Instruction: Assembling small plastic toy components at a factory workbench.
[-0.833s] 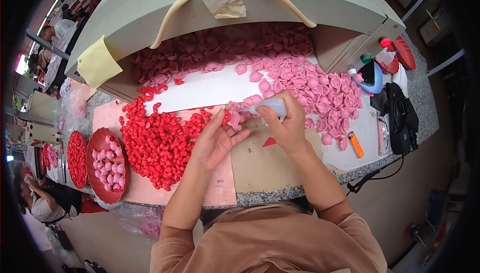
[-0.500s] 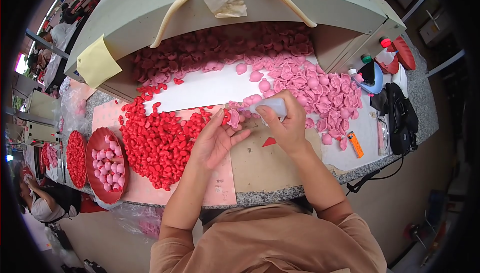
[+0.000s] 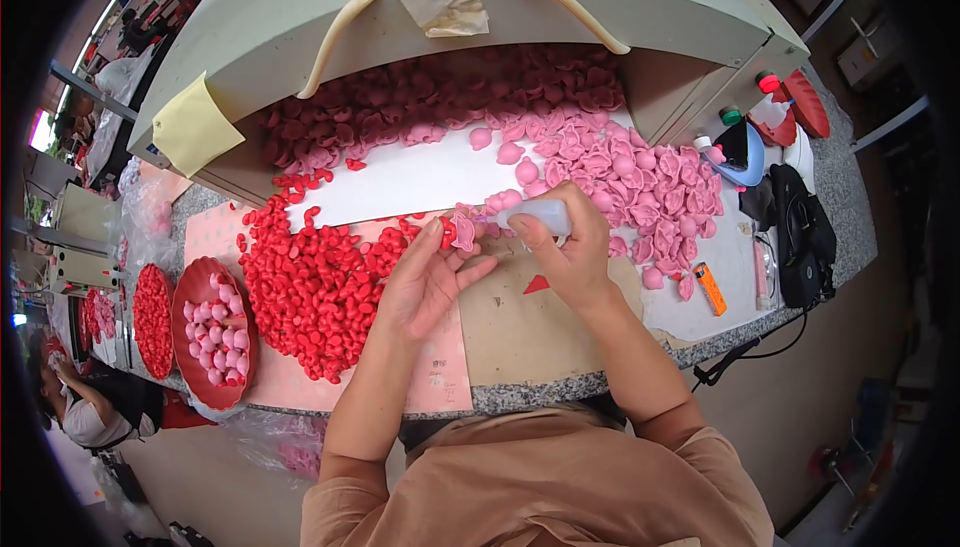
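Observation:
Between the fingertips of my left hand (image 3: 422,287) is a pink shell-shaped piece (image 3: 462,233), with a small red piece (image 3: 447,231) against it. The other fingers of that hand are partly spread, palm up. My right hand (image 3: 580,262) is wrapped round a translucent squeeze bottle (image 3: 543,214). Its purplish nozzle points left and meets the pink piece, though whether it touches is hard to see. A heap of small red pieces (image 3: 310,297) lies left of my hands. Many pink shell pieces (image 3: 650,187) are piled to the right and behind.
A grey-green metal housing (image 3: 560,7) arches over the back. At left stands a red dish (image 3: 190,387) of pink-and-red pieces. An orange lighter (image 3: 710,290), a black bag (image 3: 803,237) and a blue container (image 3: 752,165) lie at right. A red scrap (image 3: 537,285) sits before me.
Almost nothing differs. Both hands, with the bottle and the pink piece, have shifted very slightly left in the picture, along with the whole scene.

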The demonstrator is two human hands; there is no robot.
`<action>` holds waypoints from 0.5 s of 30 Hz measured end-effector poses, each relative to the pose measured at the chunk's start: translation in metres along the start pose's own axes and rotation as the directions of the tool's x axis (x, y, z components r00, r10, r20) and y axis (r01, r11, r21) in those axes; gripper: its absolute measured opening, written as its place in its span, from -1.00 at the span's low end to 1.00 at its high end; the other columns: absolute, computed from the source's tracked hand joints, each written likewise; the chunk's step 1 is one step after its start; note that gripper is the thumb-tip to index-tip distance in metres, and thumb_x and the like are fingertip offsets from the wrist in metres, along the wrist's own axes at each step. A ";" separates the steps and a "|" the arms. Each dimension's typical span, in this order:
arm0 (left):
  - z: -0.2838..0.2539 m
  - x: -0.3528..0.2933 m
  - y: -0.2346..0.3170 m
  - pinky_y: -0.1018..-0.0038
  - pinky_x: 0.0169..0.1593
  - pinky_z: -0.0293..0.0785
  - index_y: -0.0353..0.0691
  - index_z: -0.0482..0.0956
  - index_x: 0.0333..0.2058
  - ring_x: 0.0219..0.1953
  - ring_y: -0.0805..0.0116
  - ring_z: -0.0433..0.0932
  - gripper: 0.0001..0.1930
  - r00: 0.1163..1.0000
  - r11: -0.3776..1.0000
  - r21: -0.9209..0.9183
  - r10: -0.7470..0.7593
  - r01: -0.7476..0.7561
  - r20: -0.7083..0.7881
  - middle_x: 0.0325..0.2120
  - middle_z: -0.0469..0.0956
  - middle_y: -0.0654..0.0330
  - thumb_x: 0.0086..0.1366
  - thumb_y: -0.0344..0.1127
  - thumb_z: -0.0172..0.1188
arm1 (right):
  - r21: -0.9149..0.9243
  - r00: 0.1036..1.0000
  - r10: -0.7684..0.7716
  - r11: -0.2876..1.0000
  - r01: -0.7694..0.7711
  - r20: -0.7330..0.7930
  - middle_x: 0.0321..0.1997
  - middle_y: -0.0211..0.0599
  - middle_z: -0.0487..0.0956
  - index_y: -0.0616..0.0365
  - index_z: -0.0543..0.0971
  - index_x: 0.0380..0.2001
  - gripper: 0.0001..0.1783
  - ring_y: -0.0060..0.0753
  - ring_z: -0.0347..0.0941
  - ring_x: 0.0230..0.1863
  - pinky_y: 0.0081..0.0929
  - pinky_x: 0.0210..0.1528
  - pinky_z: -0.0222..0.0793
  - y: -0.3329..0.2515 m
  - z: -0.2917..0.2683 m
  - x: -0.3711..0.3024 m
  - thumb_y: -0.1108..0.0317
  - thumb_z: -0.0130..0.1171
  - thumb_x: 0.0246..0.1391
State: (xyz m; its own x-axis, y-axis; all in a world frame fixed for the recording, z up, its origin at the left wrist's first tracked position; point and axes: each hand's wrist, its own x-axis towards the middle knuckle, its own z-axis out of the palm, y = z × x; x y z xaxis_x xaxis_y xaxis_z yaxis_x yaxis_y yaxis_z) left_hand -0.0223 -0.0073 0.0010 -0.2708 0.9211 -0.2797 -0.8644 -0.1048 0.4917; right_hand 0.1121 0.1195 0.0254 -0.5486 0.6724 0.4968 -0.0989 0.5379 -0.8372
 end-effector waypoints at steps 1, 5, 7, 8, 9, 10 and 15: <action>0.000 0.000 0.000 0.18 0.03 0.43 -0.22 0.32 -0.01 -0.18 0.38 0.49 -0.68 1.000 1.000 0.008 0.014 -0.014 -0.004 -0.18 0.47 0.10 0.34 -0.20 -0.07 | 0.000 1.000 0.001 1.000 -0.001 -0.001 -0.55 -0.38 0.41 0.19 0.44 -0.47 -0.76 -0.60 0.30 -0.54 -0.60 -0.50 0.19 0.000 0.000 0.000 0.27 0.24 -0.04; -0.003 -0.001 0.001 0.24 0.02 0.44 -0.20 0.32 0.00 -0.13 0.37 0.47 -0.68 0.999 0.999 0.035 0.040 -0.040 0.009 -0.16 0.46 0.17 0.34 -0.21 -0.06 | -0.018 1.000 -0.026 1.000 0.025 -0.012 -0.55 -0.37 0.41 0.19 0.45 -0.48 -0.76 -0.58 0.29 -0.55 -0.59 -0.52 0.18 -0.001 0.001 0.000 0.26 0.24 -0.04; -0.001 -0.001 0.001 0.26 0.01 0.44 -0.20 0.32 0.01 -0.12 0.37 0.46 -0.68 0.999 0.998 0.034 0.045 -0.046 0.008 -0.15 0.46 0.18 0.33 -0.22 -0.05 | -0.037 0.999 -0.040 0.999 0.040 -0.006 -0.55 -0.36 0.41 0.18 0.45 -0.48 -0.76 -0.57 0.29 -0.55 -0.58 -0.52 0.18 0.000 0.000 0.000 0.26 0.25 -0.04; 0.000 -0.001 0.001 0.29 0.00 0.44 -0.20 0.31 0.02 -0.10 0.36 0.45 -0.67 0.999 0.998 0.032 0.052 -0.053 0.007 -0.15 0.45 0.19 0.33 -0.22 -0.04 | -0.042 0.999 -0.043 0.998 0.042 -0.007 -0.55 -0.36 0.41 0.19 0.45 -0.48 -0.76 -0.56 0.29 -0.56 -0.58 -0.52 0.18 0.000 0.000 0.000 0.26 0.25 -0.05; 0.000 -0.001 0.002 0.29 0.00 0.44 -0.20 0.31 0.02 -0.10 0.36 0.45 -0.67 0.999 0.998 0.033 0.052 -0.052 0.007 -0.15 0.45 0.19 0.33 -0.22 -0.04 | -0.047 0.999 -0.045 0.998 0.045 -0.007 -0.55 -0.36 0.41 0.19 0.45 -0.48 -0.76 -0.56 0.29 -0.56 -0.58 -0.53 0.18 0.001 0.000 0.000 0.26 0.25 -0.05; 0.000 -0.002 0.002 0.30 0.01 0.43 -0.21 0.31 0.03 -0.10 0.36 0.45 -0.66 0.998 0.998 0.040 0.056 -0.056 0.001 -0.14 0.45 0.19 0.32 -0.24 -0.03 | -0.048 0.999 -0.045 0.998 0.044 -0.008 -0.55 -0.36 0.41 0.19 0.45 -0.48 -0.76 -0.56 0.29 -0.56 -0.58 -0.53 0.18 0.000 0.000 0.000 0.26 0.25 -0.05; 0.000 -0.002 0.003 0.31 0.02 0.42 -0.24 0.28 0.06 -0.08 0.35 0.44 -0.62 0.996 0.995 0.055 0.087 -0.088 0.021 -0.12 0.43 0.18 0.29 -0.30 -0.01 | -0.045 0.995 -0.098 0.994 0.097 -0.018 -0.55 -0.36 0.42 0.19 0.47 -0.48 -0.77 -0.56 0.30 -0.56 -0.58 -0.53 0.18 0.001 0.000 0.000 0.28 0.26 -0.06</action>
State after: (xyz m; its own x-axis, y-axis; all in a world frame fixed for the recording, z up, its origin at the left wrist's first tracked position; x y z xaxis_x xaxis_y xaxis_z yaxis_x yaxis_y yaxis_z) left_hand -0.0244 -0.0095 0.0034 -0.3361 0.9161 -0.2188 -0.8126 -0.1647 0.5590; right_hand 0.1120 0.1204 0.0243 -0.5209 0.6258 0.5806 -0.1144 0.6228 -0.7740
